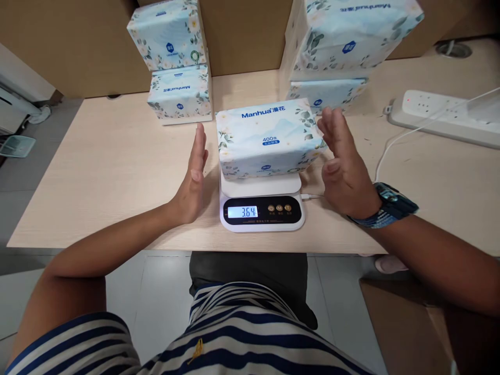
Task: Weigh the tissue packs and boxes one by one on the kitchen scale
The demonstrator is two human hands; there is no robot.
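A light blue Manhua tissue pack [265, 135] with flower print rests on a white digital kitchen scale [261, 221]. The lit display [242, 212] appears to read 3.64. My left hand [192, 182] is upright to the left of the pack, palm facing it, fingers straight and apart from it. On the other side, my right hand [344, 161] is raised with its palm inward and fingers extended, very close to the pack's right end; whether it touches cannot be told. Neither hand holds anything.
Stacked tissue packs stand at the back left [179, 94] and back right [351, 41], before brown cardboard [246, 36]. A white power strip [441, 114] lies to the right, with a white cable [385, 151] running down to the table. An open cardboard box [402, 312] is on the floor.
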